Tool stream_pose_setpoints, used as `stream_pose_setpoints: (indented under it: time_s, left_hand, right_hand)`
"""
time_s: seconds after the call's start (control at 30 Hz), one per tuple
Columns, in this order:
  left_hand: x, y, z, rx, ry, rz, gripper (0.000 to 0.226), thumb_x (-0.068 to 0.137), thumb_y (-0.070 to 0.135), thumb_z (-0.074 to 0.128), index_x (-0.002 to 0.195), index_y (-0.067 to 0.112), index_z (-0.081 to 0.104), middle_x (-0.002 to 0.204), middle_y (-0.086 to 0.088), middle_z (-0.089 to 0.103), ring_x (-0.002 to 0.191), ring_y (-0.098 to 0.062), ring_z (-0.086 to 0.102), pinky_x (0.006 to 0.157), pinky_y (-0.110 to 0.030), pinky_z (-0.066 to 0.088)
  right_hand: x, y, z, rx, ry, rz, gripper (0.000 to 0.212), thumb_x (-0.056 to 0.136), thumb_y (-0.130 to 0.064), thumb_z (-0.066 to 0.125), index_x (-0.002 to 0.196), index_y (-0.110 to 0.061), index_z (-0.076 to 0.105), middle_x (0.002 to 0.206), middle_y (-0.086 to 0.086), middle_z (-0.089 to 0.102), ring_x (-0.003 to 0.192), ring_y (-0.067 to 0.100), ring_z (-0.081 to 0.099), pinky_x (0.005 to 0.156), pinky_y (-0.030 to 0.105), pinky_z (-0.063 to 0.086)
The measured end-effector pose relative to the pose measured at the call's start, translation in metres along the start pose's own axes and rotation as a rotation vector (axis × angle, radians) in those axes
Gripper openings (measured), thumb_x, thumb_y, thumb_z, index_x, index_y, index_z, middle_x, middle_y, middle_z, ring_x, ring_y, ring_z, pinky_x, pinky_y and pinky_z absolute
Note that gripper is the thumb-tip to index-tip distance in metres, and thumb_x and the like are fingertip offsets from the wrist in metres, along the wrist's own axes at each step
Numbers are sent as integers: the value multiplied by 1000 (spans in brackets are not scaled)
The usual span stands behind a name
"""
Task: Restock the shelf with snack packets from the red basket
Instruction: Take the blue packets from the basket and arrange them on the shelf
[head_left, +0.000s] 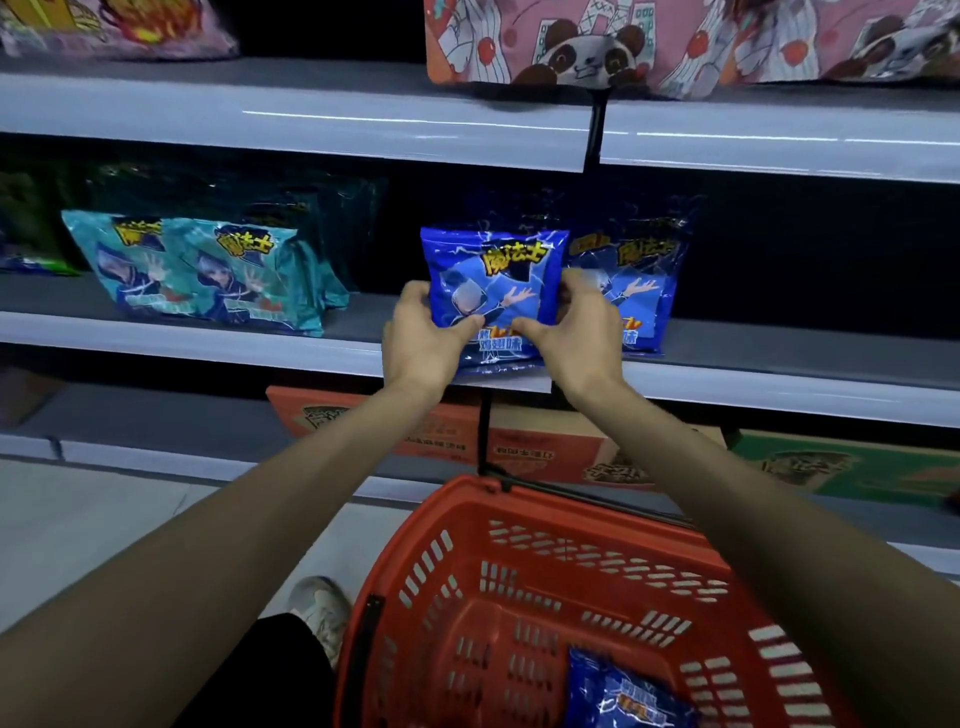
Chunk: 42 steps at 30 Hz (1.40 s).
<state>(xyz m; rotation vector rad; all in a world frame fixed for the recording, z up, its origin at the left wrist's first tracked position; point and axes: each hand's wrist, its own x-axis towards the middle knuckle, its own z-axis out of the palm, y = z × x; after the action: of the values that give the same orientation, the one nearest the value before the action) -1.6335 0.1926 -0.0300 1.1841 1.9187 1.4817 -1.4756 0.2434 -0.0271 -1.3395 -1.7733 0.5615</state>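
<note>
Grey-white shop shelving fills the background, dim between its tiers. At the front lip of the middle shelf (208, 338) I observe a blue foil snack packet (493, 291) with a cartoon figure, held upright. Its lower edge sits at the shelf edge; I cannot tell whether it bears on the shelf.

The left hand (423, 343) grips the packet's left side, thumb across the front, the rest hidden behind. The right hand (576, 332) grips the right side, thumb on the front, fingers (575, 279) curled round the edge. Both hands are closed firmly on the packet.

A second blue packet (641, 275) of the same print stands just beside it to the right, set further back. Teal packets (208, 270) lie well apart to the left. Below, between the forearms, the red plastic basket (447, 525) holds one further blue packet (623, 696) on its floor; I see no other packet in the part that shows.

My assessment: the step in hand is placement. The next move calls for sliding the packet back level with its neighbour, seating its base flat, then letting go with both hands without tipping it. Puffed foil may lean forward if let go too near the lip. With one packet left to see, the task appears near its end.
</note>
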Motion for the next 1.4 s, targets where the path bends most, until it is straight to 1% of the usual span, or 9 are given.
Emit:
stream_pose_setpoints:
  time_s: [0.07, 0.33, 0.53, 0.73, 0.87, 0.97, 1.07, 1.23, 1.4]
  left_hand:
    - [12, -2, 2, 32, 8, 14, 41, 84, 27, 84, 115, 18, 58, 93, 4, 75, 88, -19, 73, 83, -45, 60]
    - [45, -5, 6, 163, -69, 81, 46, 93, 27, 77, 129, 13, 52, 111, -3, 71, 99, -24, 68, 89, -47, 58]
    - [57, -3, 5, 281, -110, 98, 44, 95, 31, 74, 124, 9, 49, 111, -13, 68, 97, -31, 67, 85, -54, 57]
    - [48, -12, 9, 341, -200, 92, 41, 96, 27, 74, 117, 7, 45, 112, -14, 65, 98, -34, 64, 85, -53, 55]
    - [45, -9, 11, 355, -195, 64, 43, 94, 27, 76, 118, 6, 47, 113, -14, 66, 98, -34, 65, 89, -54, 55]
    - [47, -2, 8, 324, -180, 39, 49, 90, 23, 81, 122, 5, 49, 115, -11, 66, 100, -32, 65, 89, -49, 55]
    - [46, 3, 8, 252, -179, -16, 53, 85, 19, 83, 125, 7, 50, 116, -7, 64, 100, -26, 64, 86, -39, 54]
    - [43, 12, 7, 198, -130, -46, 60, 80, 27, 88, 125, 7, 54, 114, -5, 67, 95, -22, 64, 79, -34, 53]
    - [39, 19, -1, 151, -72, -65, 78, 76, 35, 91, 138, 8, 51, 115, -3, 66, 97, -20, 66, 75, -28, 48]
  right_hand:
    - [12, -1, 6, -45, 1, -42, 46, 81, -29, 88, 111, -15, 56, 91, 6, 67, 81, 31, 64, 73, 50, 56]
    - [37, 10, 16, -94, -34, -77, 47, 80, -31, 89, 101, -13, 51, 91, 5, 63, 81, 30, 61, 72, 49, 55]
    - [47, 7, 15, -114, -81, -60, 48, 81, -31, 89, 99, -13, 48, 93, 7, 63, 85, 30, 61, 75, 46, 54]
    - [34, 18, 16, -167, -136, -60, 50, 83, -26, 87, 101, -14, 42, 79, 4, 55, 74, 30, 56, 64, 37, 43]
    - [30, 14, 19, -199, -114, -46, 48, 85, -20, 86, 106, -13, 43, 92, 4, 50, 82, 25, 47, 71, 38, 42]
    - [29, 8, 19, -231, -92, -20, 49, 83, -23, 87, 108, -11, 47, 103, 7, 50, 87, 23, 46, 73, 34, 38]
    - [24, 6, 17, -168, -49, -14, 52, 81, -27, 89, 104, -13, 44, 102, 7, 51, 86, 25, 48, 71, 34, 37]
    - [22, 1, 15, -42, 42, 20, 63, 78, -36, 90, 122, -11, 52, 107, 6, 65, 94, 28, 62, 77, 43, 54]
    - [18, -6, 7, -16, 70, 25, 69, 77, -37, 91, 127, -13, 50, 115, 6, 61, 96, 26, 61, 82, 47, 56]
